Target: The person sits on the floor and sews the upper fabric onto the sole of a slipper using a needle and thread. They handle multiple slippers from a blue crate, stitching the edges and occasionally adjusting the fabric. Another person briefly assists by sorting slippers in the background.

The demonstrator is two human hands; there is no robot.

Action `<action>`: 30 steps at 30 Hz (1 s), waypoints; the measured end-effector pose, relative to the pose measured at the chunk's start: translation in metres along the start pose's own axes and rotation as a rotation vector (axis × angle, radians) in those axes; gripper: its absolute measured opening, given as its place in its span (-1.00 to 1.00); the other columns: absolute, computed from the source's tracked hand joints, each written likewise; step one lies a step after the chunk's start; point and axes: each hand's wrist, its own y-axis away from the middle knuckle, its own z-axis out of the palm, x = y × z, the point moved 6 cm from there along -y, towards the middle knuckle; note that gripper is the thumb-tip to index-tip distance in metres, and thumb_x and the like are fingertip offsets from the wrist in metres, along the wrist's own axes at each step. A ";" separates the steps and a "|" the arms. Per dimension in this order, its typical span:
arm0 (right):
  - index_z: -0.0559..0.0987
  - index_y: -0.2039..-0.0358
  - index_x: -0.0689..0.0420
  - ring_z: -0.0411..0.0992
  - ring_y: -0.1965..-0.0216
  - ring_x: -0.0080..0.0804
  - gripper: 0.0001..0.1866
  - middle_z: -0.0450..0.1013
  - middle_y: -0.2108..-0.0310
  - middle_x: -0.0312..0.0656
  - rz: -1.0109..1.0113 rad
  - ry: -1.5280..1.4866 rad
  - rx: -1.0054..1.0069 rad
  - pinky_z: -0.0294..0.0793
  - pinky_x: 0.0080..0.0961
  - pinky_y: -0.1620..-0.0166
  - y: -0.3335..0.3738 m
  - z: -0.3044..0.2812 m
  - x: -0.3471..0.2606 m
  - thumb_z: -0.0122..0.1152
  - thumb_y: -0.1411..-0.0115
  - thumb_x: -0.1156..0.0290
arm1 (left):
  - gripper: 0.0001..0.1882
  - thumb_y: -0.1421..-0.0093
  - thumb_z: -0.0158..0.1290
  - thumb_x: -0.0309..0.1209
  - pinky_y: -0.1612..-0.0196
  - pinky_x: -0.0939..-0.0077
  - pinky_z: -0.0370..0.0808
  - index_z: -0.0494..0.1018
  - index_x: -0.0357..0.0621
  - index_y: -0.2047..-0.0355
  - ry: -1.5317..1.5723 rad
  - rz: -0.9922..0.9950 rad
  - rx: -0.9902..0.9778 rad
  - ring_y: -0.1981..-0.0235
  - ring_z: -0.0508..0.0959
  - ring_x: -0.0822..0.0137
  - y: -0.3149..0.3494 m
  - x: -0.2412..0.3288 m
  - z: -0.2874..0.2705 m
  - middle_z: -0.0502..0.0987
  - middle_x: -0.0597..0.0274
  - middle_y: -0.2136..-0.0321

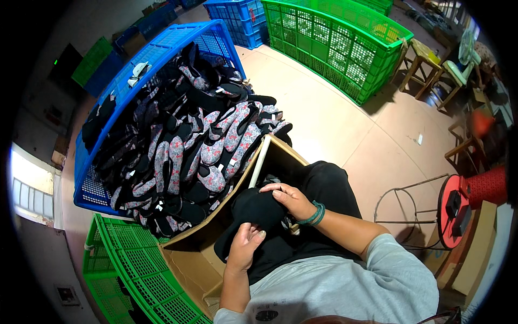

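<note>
Over my lap I hold a soft black cloth shoe [252,209], its rounded end turned up; its outline partly merges with my black trousers. My left hand [246,247] grips its near edge, with thumb and fingers closed on the cloth. On the far right side, my right hand [291,201] is closed round it, the fingers lying over the top. Just ahead and to the left, a large heap of cloth shoes [211,151], grey with a red floral pattern and black, spills from a tipped blue crate [162,40].
A cardboard box [189,264] with a pale rod [260,161] stands against my lap, beside a green crate [145,270]. Another long green crate [329,51] and blue crates [237,21] are farther off. At the right are a red-topped stool [450,216] and wooden stools [421,62].
</note>
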 end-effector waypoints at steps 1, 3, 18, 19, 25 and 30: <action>0.53 -0.01 0.22 0.39 0.04 -0.53 -0.67 0.49 0.10 -0.23 -0.012 0.033 -0.001 0.31 -0.54 -0.10 0.000 0.000 -0.001 -0.02 -0.39 0.29 | -0.41 -0.23 0.12 -0.38 -0.27 0.39 0.19 0.21 -0.35 -0.20 0.000 -0.007 0.006 -0.19 0.30 0.29 0.000 -0.001 -0.002 0.31 0.10 -0.16; 0.54 0.06 0.22 0.39 0.08 -0.54 -0.71 0.49 0.14 -0.25 -0.047 0.113 0.008 0.33 -0.55 -0.07 0.000 -0.003 -0.003 0.01 -0.37 0.29 | -0.45 -0.23 0.12 -0.40 -0.23 0.43 0.22 0.25 -0.35 -0.17 -0.184 -0.059 0.017 -0.15 0.34 0.33 0.001 -0.011 -0.017 0.34 0.12 -0.13; 0.42 0.37 0.17 0.51 0.09 -0.40 -0.91 0.51 0.29 -0.17 0.082 -0.158 0.050 0.46 -0.49 0.01 -0.002 -0.011 0.019 0.08 -0.31 0.48 | -0.61 -0.23 0.12 -0.44 -0.03 0.54 0.36 0.38 -0.33 -0.04 -0.196 0.052 0.016 0.10 0.42 0.48 -0.001 -0.009 -0.006 0.45 0.28 0.09; 0.42 0.36 0.17 0.51 0.08 -0.40 -0.91 0.52 0.27 -0.16 0.076 -0.154 0.045 0.46 -0.49 0.00 -0.002 -0.011 0.020 0.08 -0.30 0.48 | -0.63 -0.23 0.13 -0.44 -0.03 0.54 0.36 0.39 -0.32 -0.01 -0.166 0.038 0.033 0.11 0.42 0.48 0.000 -0.010 -0.008 0.46 0.29 0.11; 0.42 0.34 0.17 0.50 0.06 -0.41 -0.93 0.49 0.32 -0.21 0.109 -0.152 0.042 0.44 -0.49 -0.02 -0.001 -0.001 0.012 0.09 -0.29 0.48 | -0.90 -0.18 0.20 -0.47 0.27 0.64 0.35 0.51 -0.22 0.36 0.229 -0.040 0.100 0.41 0.41 0.55 -0.008 -0.036 -0.018 0.48 0.37 0.43; 0.43 0.29 0.20 0.49 0.05 -0.42 -0.92 0.49 0.28 -0.20 0.032 0.005 0.028 0.41 -0.50 -0.03 0.003 0.003 0.005 0.07 -0.31 0.46 | -0.89 -0.17 0.20 -0.50 0.42 0.67 0.27 0.52 -0.15 0.50 0.246 -0.036 0.089 0.53 0.36 0.58 -0.014 -0.030 -0.010 0.46 0.40 0.55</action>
